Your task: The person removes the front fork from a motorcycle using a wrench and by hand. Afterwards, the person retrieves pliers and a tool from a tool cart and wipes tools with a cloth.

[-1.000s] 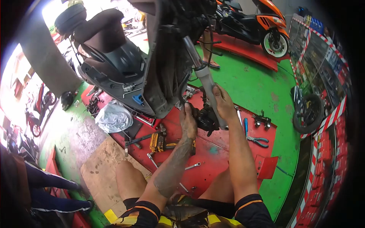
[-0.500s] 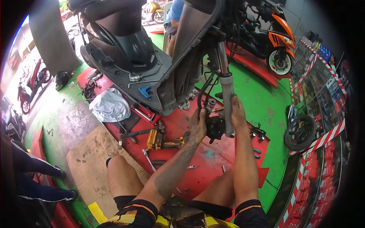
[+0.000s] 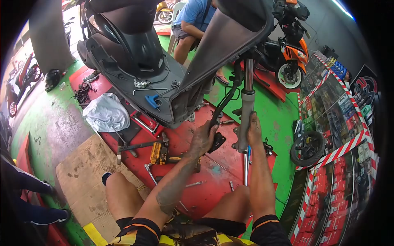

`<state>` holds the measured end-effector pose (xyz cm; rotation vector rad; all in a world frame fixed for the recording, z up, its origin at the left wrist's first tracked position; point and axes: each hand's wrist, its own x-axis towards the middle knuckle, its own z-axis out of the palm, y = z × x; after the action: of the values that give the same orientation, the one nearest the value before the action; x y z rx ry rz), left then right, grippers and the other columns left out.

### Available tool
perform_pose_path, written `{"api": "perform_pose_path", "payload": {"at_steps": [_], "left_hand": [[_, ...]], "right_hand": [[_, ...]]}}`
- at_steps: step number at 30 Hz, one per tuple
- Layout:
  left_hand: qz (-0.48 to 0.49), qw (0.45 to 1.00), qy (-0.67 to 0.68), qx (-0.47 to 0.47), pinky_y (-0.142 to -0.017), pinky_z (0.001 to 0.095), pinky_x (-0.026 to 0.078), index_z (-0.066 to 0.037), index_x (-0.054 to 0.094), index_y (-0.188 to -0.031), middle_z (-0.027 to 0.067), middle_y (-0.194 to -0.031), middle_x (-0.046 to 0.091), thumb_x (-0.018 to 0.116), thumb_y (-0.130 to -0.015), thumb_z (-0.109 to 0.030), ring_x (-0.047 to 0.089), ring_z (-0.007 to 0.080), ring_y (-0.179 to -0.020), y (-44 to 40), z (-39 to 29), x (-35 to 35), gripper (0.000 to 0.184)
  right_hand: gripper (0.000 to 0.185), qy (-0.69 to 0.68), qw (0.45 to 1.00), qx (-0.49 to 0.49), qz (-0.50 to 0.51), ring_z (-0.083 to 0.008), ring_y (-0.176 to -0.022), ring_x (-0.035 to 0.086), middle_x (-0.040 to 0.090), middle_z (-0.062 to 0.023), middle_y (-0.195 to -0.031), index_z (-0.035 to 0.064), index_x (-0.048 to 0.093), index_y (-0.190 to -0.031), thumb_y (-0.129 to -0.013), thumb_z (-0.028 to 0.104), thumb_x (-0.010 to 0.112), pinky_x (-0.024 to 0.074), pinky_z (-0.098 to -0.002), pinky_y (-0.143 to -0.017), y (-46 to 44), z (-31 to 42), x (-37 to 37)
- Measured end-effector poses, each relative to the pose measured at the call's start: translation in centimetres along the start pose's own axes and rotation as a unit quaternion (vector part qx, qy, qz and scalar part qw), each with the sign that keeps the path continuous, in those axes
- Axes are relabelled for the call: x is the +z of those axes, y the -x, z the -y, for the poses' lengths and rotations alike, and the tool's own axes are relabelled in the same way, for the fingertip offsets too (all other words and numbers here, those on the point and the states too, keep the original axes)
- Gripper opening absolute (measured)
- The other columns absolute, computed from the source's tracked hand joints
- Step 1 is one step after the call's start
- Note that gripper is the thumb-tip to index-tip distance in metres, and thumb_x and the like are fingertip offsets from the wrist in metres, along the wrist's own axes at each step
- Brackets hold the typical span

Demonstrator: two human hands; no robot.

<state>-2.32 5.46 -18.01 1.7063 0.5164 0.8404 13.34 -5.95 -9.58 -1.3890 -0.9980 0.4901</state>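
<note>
The scooter's fork leg [image 3: 246,108], a grey lower tube below a shiny upper tube, hangs under the dark front fairing [image 3: 223,41]. My right hand [image 3: 254,130] is wrapped around the lower tube from the right. To the left of the tube, my left hand [image 3: 203,138] is closed on the black brake caliper [image 3: 217,142], partly hidden by my fingers. A black brake hose [image 3: 227,98] runs from above down to that hand. The caliper is apart from the fork leg.
On the red platform [image 3: 217,188] lie a yellow drill [image 3: 158,153], a hammer [image 3: 120,147], sockets and wrenches. A blue-handled hex key [image 3: 153,101] rests on the scooter's footboard. A seated person [image 3: 191,24] is behind the scooter. A wheel [image 3: 308,147] stands by the taped display shelves [image 3: 328,119].
My left hand has drawn the caliper left, away from the fork leg. My right hand keeps its grip on the tube. The view has shifted, showing more of the seated person.
</note>
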Motion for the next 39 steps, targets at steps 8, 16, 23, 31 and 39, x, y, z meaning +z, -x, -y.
{"api": "perform_pose_path", "payload": {"at_steps": [8,16,23,31,39], "left_hand": [[0.029,0.997,-0.066,0.007,-0.064,0.0497,0.046,-0.003,0.056,-0.105,0.0207,-0.074,0.062,0.053,-0.101,-0.027,0.065,0.0379,-0.071,-0.4,-1.1,-1.4,0.025],[0.006,0.991,-0.130,0.030,-0.076,0.0459,0.051,-0.003,0.052,-0.120,0.0202,-0.095,0.068,0.052,-0.101,-0.035,0.068,0.0377,-0.087,-2.3,1.1,0.3,0.037],[0.028,0.985,-0.143,0.097,-0.090,0.0358,0.049,-0.001,0.050,-0.129,0.0151,-0.112,0.065,0.060,-0.099,-0.025,0.063,0.0239,-0.100,-3.9,1.9,-1.2,0.039],[0.196,0.934,-0.298,0.003,-0.078,0.0377,0.054,-0.001,0.046,-0.135,0.0164,-0.108,0.062,0.065,-0.092,-0.014,0.065,0.0242,-0.090,0.1,-4.0,-7.0,0.049],[0.269,0.823,-0.460,-0.199,-0.078,0.0415,0.055,-0.003,0.046,-0.137,0.0208,-0.120,0.057,0.067,-0.087,-0.010,0.066,0.0322,-0.094,12.4,-15.6,-23.8,0.055]], "right_hand": [[0.076,0.014,1.000,0.001,-0.007,-0.0118,-0.066,0.061,0.065,-0.0116,-0.109,0.0002,0.055,-0.120,-0.097,0.070,0.032,0.0571,-0.0278,-0.058,0.1,-0.1,0.1],[0.068,0.022,0.998,-0.022,-0.059,-0.0131,-0.084,0.061,0.064,-0.0061,-0.107,-0.0014,0.056,-0.127,-0.099,0.060,0.045,0.0518,-0.0289,-0.072,0.1,-0.8,-0.4],[0.065,0.036,0.998,-0.042,-0.041,-0.0198,-0.098,0.061,0.065,-0.0110,-0.104,-0.0006,0.059,-0.123,-0.098,0.059,0.049,0.0487,-0.0319,-0.087,-0.2,-1.2,-0.8],[0.044,0.012,0.972,-0.218,-0.084,-0.0199,-0.102,0.062,0.064,-0.0088,-0.110,0.0057,0.060,-0.120,-0.080,0.015,0.078,0.0513,-0.0340,-0.086,6.3,7.3,-4.6],[0.030,-0.323,0.875,-0.222,0.284,-0.0265,-0.081,0.063,0.063,-0.0050,-0.091,0.0145,0.069,-0.117,-0.091,0.030,0.069,0.0480,-0.0451,-0.068,16.7,26.2,-6.2]]}}
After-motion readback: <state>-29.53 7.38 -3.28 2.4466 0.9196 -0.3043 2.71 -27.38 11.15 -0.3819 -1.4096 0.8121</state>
